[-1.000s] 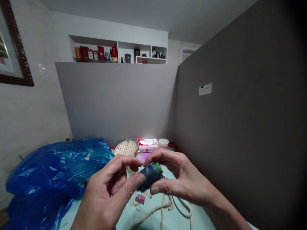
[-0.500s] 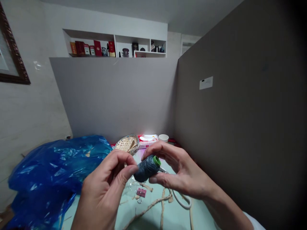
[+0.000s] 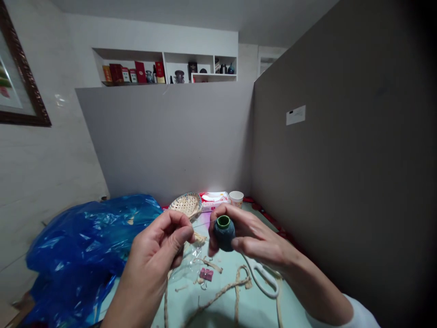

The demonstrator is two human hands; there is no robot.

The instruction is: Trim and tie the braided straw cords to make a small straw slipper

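My right hand (image 3: 254, 234) is closed round a spool of dark blue thread (image 3: 224, 238), whose green core faces up toward me. A thin strand of thread (image 3: 204, 224) runs from the spool to my left hand (image 3: 165, 239), where thumb and forefinger pinch its end. Below my hands, braided straw cords (image 3: 218, 291) lie on the pale green tabletop (image 3: 211, 310). A pink binder clip (image 3: 206, 274) rests among straw scraps (image 3: 213, 266). White-handled scissors (image 3: 264, 280) lie under my right hand, their blades mostly hidden.
A large blue plastic bag (image 3: 92, 232) fills the left side. Behind my hands stand a woven basket (image 3: 186, 203), a tissue pack (image 3: 215, 198) and a paper cup (image 3: 236, 198). Grey partitions (image 3: 167, 141) rise at the back and along the right.
My left hand has moved away from the spool, and a strand now stretches between them. The spool has turned more upright and slightly right in my right hand.
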